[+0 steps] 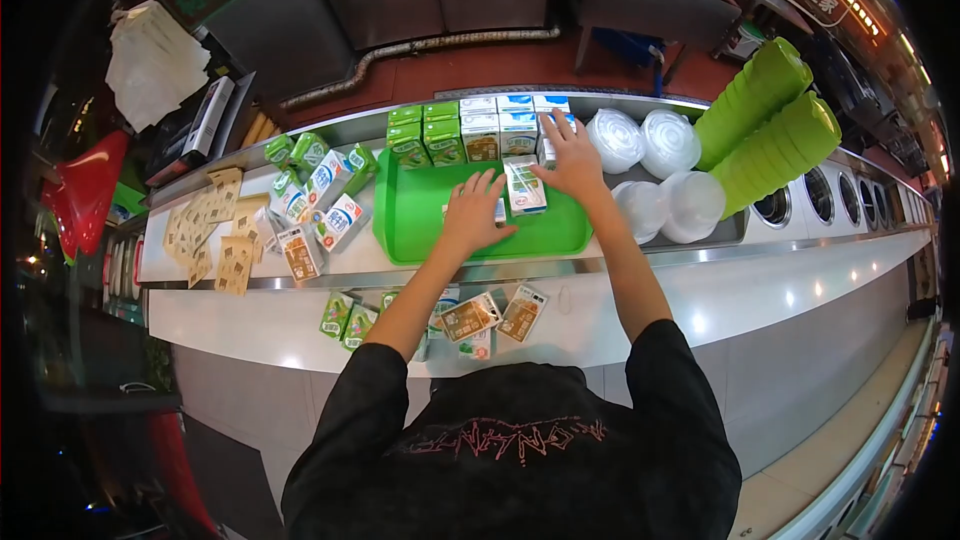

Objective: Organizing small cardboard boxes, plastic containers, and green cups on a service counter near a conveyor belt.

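Note:
My left hand lies over a drink carton on the green plastic tray; its palm hides most of that carton, and whether it grips it I cannot tell. My right hand reaches over the tray's far right corner, fingers on a white-and-blue carton at the end of the rows, thumb by a white carton lying on the tray. Along the tray's far edge stand rows of cartons: green ones, a white-and-brown one and white-and-blue ones.
Loose cartons and paper packets lie left; more cartons lie on the near ledge. Right are lidded plastic bowls, stacked green cups or bowls and round counter openings. A metal rim edges the counter.

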Demonstrator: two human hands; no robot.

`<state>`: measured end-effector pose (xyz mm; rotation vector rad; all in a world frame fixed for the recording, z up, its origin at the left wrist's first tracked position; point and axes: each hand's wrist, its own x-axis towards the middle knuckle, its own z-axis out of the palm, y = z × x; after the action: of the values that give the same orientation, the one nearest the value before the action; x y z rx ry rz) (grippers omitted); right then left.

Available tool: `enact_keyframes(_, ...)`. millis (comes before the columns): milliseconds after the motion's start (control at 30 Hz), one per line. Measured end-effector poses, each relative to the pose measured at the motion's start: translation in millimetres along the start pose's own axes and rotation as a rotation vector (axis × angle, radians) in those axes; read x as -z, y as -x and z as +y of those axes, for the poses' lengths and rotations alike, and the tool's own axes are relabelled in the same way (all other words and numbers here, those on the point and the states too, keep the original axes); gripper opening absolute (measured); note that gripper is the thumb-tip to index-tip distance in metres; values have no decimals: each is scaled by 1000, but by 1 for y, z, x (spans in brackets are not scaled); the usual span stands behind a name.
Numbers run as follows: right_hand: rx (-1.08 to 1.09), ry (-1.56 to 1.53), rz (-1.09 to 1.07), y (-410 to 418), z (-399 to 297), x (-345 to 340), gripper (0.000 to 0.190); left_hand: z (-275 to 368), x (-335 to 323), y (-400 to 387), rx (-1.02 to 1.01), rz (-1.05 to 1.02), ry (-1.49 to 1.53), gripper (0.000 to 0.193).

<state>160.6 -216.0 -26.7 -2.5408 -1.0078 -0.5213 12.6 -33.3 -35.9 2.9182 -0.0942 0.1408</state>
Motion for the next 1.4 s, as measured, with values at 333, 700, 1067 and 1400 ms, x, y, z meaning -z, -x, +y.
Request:
enact_keyframes(333, -94, -37, -102, -3, -16, 17, 95, -3, 13, -27, -42, -35, 76, 109)
enact_keyframes(700, -242, -291, 168, 73, -38, 67, 86, 10, -3, 2, -40, -12, 33, 93)
enact_keyframes(1067, -755, -1024, -193, 250, -66, 91, 86, 16, -8, 39, -70, 193, 23, 63)
enact_keyframes(1400, -714, -559, -173, 306, -57, 30, 72, -3, -2, 62, 8, 443, 372, 61)
